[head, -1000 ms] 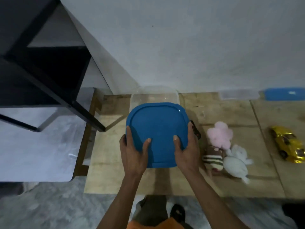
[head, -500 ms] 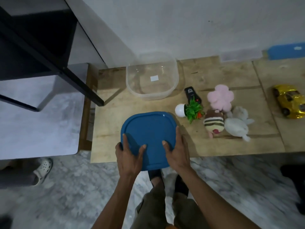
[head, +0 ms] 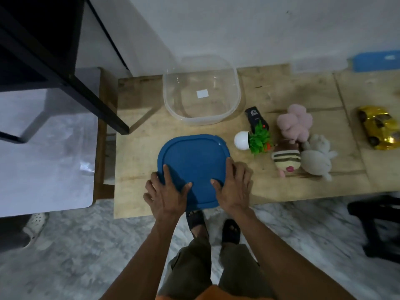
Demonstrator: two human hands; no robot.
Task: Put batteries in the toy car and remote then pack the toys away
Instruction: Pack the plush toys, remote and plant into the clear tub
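A blue lid lies flat near the front edge of the wooden table. My left hand grips its near left edge, and my right hand grips its near right edge. Behind the lid stands an uncovered clear plastic container with nothing in it. To the right lie a black remote, a small potted toy plant, a pink plush, a striped plush and a white plush. The gold toy car sits at the far right.
A black metal frame juts over the table's left end. Another blue lid lies by the wall at the back right. A white surface is at left. My feet stand on the marble floor below the table edge.
Both hands lifted the blue lid off the clear container and brought it down toward me onto the table's front. The container now stands uncovered, and the remote and plant came into sight.
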